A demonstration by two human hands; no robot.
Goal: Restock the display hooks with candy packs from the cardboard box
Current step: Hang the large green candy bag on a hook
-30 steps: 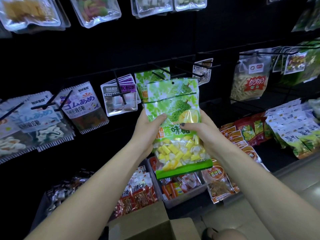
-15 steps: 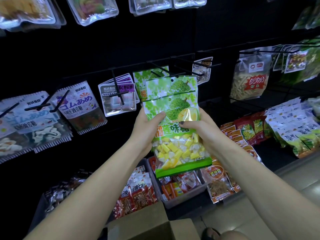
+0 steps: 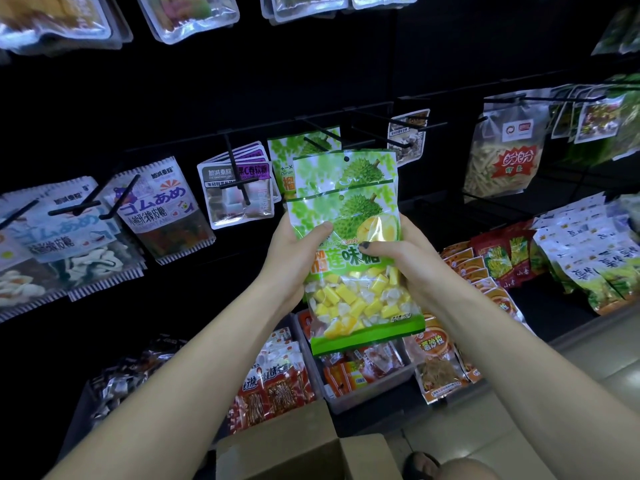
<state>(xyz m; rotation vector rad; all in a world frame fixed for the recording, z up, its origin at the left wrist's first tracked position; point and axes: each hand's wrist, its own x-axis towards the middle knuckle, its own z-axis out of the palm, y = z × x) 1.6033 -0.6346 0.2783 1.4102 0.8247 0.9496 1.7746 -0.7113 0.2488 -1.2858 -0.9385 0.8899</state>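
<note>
Showing durians above yellow-white candies, green packs (image 3: 349, 237) fill both hands.

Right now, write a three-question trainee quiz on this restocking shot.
1. True or false: both the left hand and right hand grip the durian candy packs.
2. Where does the cardboard box sit in view? A) bottom centre B) top left C) far right
3. Fill in: a matching green pack already hangs just ___ the held ones.

Key: 1 true; 2 A; 3 behind.
</note>
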